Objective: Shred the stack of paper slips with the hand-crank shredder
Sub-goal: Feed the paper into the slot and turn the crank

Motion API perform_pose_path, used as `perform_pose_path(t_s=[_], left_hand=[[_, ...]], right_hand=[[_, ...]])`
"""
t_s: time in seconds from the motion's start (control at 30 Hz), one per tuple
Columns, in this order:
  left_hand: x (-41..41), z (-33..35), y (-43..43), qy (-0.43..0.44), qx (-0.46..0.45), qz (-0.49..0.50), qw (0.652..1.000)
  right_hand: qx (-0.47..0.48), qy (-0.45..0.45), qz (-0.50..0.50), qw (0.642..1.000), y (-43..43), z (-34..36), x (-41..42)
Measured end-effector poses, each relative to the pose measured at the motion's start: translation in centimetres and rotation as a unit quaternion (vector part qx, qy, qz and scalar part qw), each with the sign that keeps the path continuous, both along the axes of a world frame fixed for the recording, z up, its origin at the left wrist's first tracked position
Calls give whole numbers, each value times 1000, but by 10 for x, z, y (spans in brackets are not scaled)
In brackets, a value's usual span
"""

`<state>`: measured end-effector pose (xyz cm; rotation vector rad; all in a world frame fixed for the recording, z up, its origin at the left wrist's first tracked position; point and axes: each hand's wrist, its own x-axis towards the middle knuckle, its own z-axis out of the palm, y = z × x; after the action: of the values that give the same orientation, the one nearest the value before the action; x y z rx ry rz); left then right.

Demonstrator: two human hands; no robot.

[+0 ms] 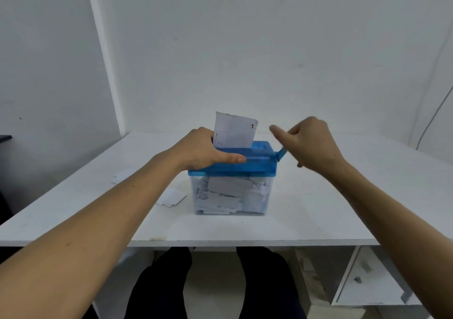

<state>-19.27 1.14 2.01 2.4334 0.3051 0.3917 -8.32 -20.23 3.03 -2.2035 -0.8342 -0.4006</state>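
A white table (318, 208) stands in a corner of plain white walls (245, 49), and a thin cable (431, 117) hangs at the right. The shredder (232, 171) sits mid-table, its clear bin full of shreds, and a slip (235, 132) stands upright in its slot. The left hand (203, 149) grips the blue lid. The right hand (311, 142), blurred, has its fingers curled around the crank (282, 154). Loose slips (171, 197) lie left of the shredder.
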Motion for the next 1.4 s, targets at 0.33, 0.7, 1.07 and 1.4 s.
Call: perform_pose_path(t_s=[0.33,0.7,1.07,1.4], left_hand=[[-5,-6,-6,-24,-7,-13,1000],[-5,-8,-6,-41,7,5,999],[-11,6,-14,8,13,-12,1000],[-7,-2,-6,0,22,4,1000]], right_hand=[[64,217,-18,974,58,-48,63],[141,252,-19,957,23,-94,14],[126,62,123,982,-36,-42,-22],[215,15,54,975,43,-6,51]])
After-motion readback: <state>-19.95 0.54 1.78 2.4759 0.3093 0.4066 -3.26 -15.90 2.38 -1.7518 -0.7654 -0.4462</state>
